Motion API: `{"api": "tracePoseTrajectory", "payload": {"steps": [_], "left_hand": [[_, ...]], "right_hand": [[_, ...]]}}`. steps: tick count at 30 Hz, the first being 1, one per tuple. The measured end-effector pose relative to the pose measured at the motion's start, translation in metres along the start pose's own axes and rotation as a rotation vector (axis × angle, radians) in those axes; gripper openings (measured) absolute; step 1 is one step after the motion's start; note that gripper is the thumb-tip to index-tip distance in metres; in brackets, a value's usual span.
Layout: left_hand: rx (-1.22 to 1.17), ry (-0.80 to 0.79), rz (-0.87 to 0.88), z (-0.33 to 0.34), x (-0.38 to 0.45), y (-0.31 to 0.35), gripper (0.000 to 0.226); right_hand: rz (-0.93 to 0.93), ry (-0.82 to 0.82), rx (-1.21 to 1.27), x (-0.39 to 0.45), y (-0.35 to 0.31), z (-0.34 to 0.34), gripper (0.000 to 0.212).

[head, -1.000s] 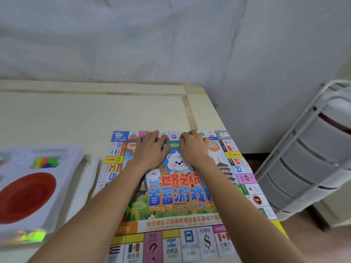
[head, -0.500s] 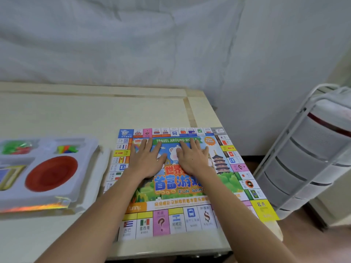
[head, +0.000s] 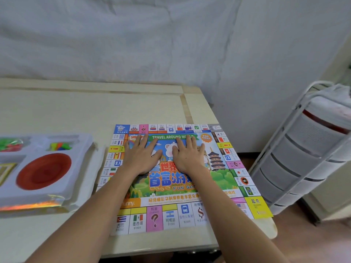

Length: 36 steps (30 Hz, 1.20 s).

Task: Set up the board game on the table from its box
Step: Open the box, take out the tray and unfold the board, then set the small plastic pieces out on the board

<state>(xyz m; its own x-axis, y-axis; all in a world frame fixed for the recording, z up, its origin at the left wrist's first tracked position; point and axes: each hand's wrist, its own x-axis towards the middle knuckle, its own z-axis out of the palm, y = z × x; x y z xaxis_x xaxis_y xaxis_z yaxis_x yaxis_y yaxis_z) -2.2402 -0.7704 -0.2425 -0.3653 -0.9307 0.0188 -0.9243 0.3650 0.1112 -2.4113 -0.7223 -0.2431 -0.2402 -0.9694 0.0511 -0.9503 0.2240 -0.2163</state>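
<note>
**Both hands pressed flat on an unfolded game board**

A person's two bare forearms reach forward from the bottom of the head view. The left hand (head: 141,157) and the right hand (head: 187,158) lie palm down, side by side, on the upper middle of a colourful game board (head: 191,194); fingers are straight and slightly spread, pointing away from the person, holding nothing. The thumbs point inward, nearly meeting.

The board lies unfolded and flat on the right part of a pale table (head: 76,112). Its right edge runs along the table's right edge, and the near right yellow corner square seems to hang slightly past it, though the wide-angle bend makes this hard to judge. The table's near edge is just beyond the board's near edge.

Just left of the board sits the open box tray (head: 83,149), holding a red disc (head: 43,170) and small bright pieces (head: 59,146). Bare tabletop stretches behind the board and tray to the wall. A white drawer cart (head: 303,158) stands right of the table
</note>
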Motion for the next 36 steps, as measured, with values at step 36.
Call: {"api": "tracePoseTrajectory", "payload": {"steps": [36], "left_hand": [[-0.185, 0.488, -0.198, -0.115, -0.172, -0.239, 0.030]], "right_hand": [[-0.480, 0.043, 0.465, -0.074, -0.288, -0.041, 0.036]]}}
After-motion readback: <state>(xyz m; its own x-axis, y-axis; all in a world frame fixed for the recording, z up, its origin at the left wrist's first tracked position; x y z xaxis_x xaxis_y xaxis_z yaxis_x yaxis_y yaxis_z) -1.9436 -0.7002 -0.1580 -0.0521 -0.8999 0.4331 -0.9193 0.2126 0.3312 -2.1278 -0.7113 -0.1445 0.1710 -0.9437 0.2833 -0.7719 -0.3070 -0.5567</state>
